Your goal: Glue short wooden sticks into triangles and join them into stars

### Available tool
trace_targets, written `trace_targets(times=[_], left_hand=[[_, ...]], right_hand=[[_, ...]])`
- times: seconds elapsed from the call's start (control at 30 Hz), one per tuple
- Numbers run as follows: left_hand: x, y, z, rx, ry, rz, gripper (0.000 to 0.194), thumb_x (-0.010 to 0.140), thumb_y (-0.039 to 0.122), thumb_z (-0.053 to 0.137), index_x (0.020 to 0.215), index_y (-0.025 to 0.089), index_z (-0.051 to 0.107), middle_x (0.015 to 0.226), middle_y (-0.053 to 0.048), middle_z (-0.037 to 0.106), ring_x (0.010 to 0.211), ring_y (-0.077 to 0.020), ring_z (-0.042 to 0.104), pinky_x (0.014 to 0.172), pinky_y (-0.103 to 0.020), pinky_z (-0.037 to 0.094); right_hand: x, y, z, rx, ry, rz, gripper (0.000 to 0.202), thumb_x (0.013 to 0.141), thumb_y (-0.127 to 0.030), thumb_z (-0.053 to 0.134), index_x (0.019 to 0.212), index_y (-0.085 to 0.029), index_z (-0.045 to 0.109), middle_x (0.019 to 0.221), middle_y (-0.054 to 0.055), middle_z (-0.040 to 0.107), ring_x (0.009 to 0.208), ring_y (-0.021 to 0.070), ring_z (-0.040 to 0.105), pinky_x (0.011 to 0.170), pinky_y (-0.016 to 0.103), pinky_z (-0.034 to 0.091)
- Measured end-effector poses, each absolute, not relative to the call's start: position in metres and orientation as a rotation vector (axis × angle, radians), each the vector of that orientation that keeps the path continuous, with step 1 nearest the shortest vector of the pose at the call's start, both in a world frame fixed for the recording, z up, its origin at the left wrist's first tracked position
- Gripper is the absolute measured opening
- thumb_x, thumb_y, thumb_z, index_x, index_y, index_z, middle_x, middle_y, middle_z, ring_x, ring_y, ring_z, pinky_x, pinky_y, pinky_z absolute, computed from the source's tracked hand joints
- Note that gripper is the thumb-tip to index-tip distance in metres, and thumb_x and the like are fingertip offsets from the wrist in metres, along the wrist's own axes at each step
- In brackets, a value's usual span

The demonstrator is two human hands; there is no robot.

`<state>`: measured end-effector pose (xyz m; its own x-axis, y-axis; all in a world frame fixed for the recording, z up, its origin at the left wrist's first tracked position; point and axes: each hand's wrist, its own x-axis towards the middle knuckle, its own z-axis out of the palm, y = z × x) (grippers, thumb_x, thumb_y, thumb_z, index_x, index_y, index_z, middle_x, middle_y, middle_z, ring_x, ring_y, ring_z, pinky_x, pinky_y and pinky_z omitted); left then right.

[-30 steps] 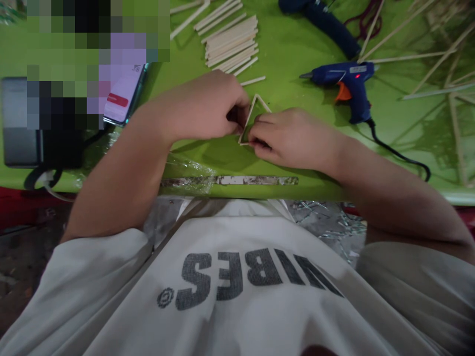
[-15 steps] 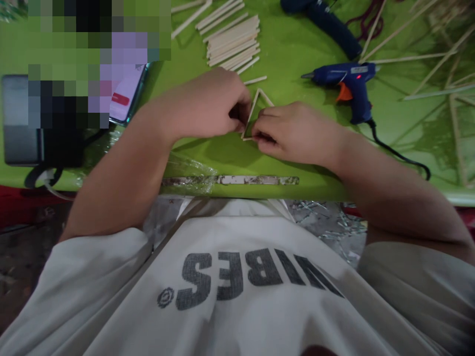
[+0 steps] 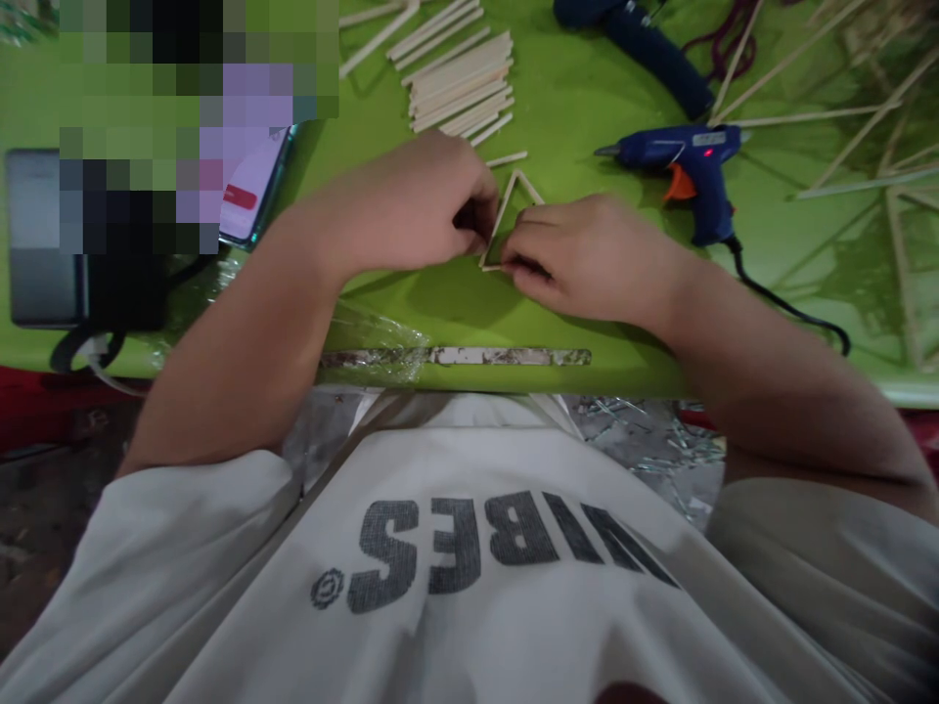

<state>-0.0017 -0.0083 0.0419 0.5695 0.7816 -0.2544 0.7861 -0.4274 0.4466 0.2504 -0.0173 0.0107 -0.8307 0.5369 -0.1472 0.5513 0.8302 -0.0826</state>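
Observation:
A small triangular frame of thin wooden sticks (image 3: 504, 207) is held between my two hands, just above or on the green table. My left hand (image 3: 440, 205) pinches its left side with the fingertips. On the right, my right hand (image 3: 579, 249) is closed on the frame's lower and right part, so that side is mostly hidden by the fingers. The top corner and the lower left corner of the triangle show. Beyond my left hand lies a pile of cut wooden sticks (image 3: 461, 83), with one loose stick (image 3: 508, 158) nearest the frame.
A blue glue gun (image 3: 679, 156) with a lit red light lies right of my hands, its cord (image 3: 792, 318) trailing to the table edge. Behind it is a dark blue tool handle (image 3: 660, 59). Stick structures (image 3: 902, 244) stand far right. A phone (image 3: 253, 186) and black box (image 3: 45, 240) are left.
The triangular frame and my right hand have shifted very slightly up and to the right. My left hand stays almost in place, and both keep their grip.

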Motion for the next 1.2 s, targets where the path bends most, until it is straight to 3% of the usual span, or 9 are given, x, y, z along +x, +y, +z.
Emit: trace_targets(times=[0.13,0.23,0.37,0.47,0.57,0.63,0.87,1.03,1.2], left_hand=[[-0.006,-0.008,0.046,2.313,1.268,-0.059,0.026,0.107,0.022,0.071,0.118,0.021,0.094,0.105,-0.001,0.089,0.093,-0.0146,0.073,0.101,-0.032,0.058],[-0.01,-0.008,0.049,2.338,1.329,-0.071,0.031,0.109,0.029,0.069,0.123,0.02,0.094,0.113,-0.004,0.09,0.1,-0.0173,0.078,0.104,-0.032,0.06],[-0.01,-0.008,0.051,2.351,1.386,-0.033,0.03,0.112,0.026,0.07,0.128,0.018,0.094,0.119,-0.007,0.091,0.105,-0.0233,0.081,0.105,-0.038,0.064],[-0.008,-0.009,0.051,2.352,1.4,-0.013,0.028,0.11,0.019,0.071,0.125,0.017,0.095,0.117,-0.006,0.09,0.105,-0.0239,0.081,0.107,-0.04,0.065],[-0.006,-0.009,0.05,2.363,1.391,-0.077,0.028,0.108,0.015,0.068,0.119,0.015,0.094,0.11,-0.006,0.087,0.103,-0.0222,0.08,0.106,-0.039,0.063],[-0.005,-0.009,0.049,2.373,1.363,-0.118,0.029,0.106,0.013,0.066,0.115,0.013,0.093,0.107,-0.006,0.087,0.099,-0.0198,0.077,0.103,-0.036,0.06],[-0.004,-0.01,0.048,2.359,1.362,-0.142,0.035,0.101,0.01,0.063,0.118,0.016,0.093,0.113,-0.006,0.089,0.1,-0.0184,0.076,0.103,-0.034,0.059],[-0.005,-0.01,0.048,2.331,1.339,-0.137,0.03,0.105,0.016,0.062,0.116,0.015,0.09,0.109,-0.006,0.085,0.099,-0.0184,0.074,0.105,-0.037,0.058],[-0.009,-0.007,0.047,2.349,1.289,-0.111,0.023,0.103,0.015,0.063,0.108,0.014,0.086,0.095,-0.005,0.078,0.092,-0.0163,0.068,0.1,-0.037,0.053]], right_hand=[[0.248,-0.027,0.011,0.875,2.911,-0.147,0.054,0.125,-0.046,0.037,0.139,-0.028,0.086,0.126,0.011,0.087,0.1,0.0278,0.074,0.083,0.045,0.046],[0.239,-0.035,0.015,0.839,2.889,-0.207,0.057,0.128,-0.045,0.033,0.146,-0.026,0.084,0.141,0.013,0.084,0.108,0.0286,0.075,0.087,0.046,0.049],[0.226,-0.039,0.017,0.825,2.88,-0.19,0.053,0.127,-0.033,0.036,0.139,-0.02,0.086,0.15,0.017,0.079,0.113,0.0287,0.076,0.097,0.048,0.054],[0.219,-0.036,0.011,0.777,2.925,-0.151,0.062,0.122,-0.025,0.028,0.139,-0.011,0.086,0.152,0.023,0.079,0.115,0.0294,0.078,0.104,0.051,0.055],[0.216,-0.033,0.001,0.875,2.986,-0.205,0.071,0.117,-0.032,0.022,0.134,-0.019,0.09,0.149,0.017,0.085,0.112,0.0272,0.078,0.106,0.051,0.053],[0.216,-0.032,-0.001,0.907,3.002,-0.245,0.07,0.116,-0.031,0.023,0.131,-0.023,0.091,0.146,0.015,0.086,0.113,0.028,0.078,0.108,0.052,0.054],[0.216,-0.034,0.01,0.693,2.941,-0.106,0.049,0.121,-0.013,0.036,0.136,-0.009,0.082,0.149,0.018,0.076,0.116,0.0295,0.079,0.113,0.056,0.06],[0.219,-0.035,0.014,0.763,2.951,-0.149,0.058,0.122,-0.018,0.029,0.138,-0.014,0.084,0.147,0.019,0.08,0.115,0.0294,0.077,0.111,0.054,0.057],[0.226,-0.031,0.017,1.098,2.945,-0.267,0.082,0.117,-0.047,0.013,0.135,-0.032,0.092,0.146,0.018,0.086,0.117,0.0333,0.077,0.107,0.054,0.051]])
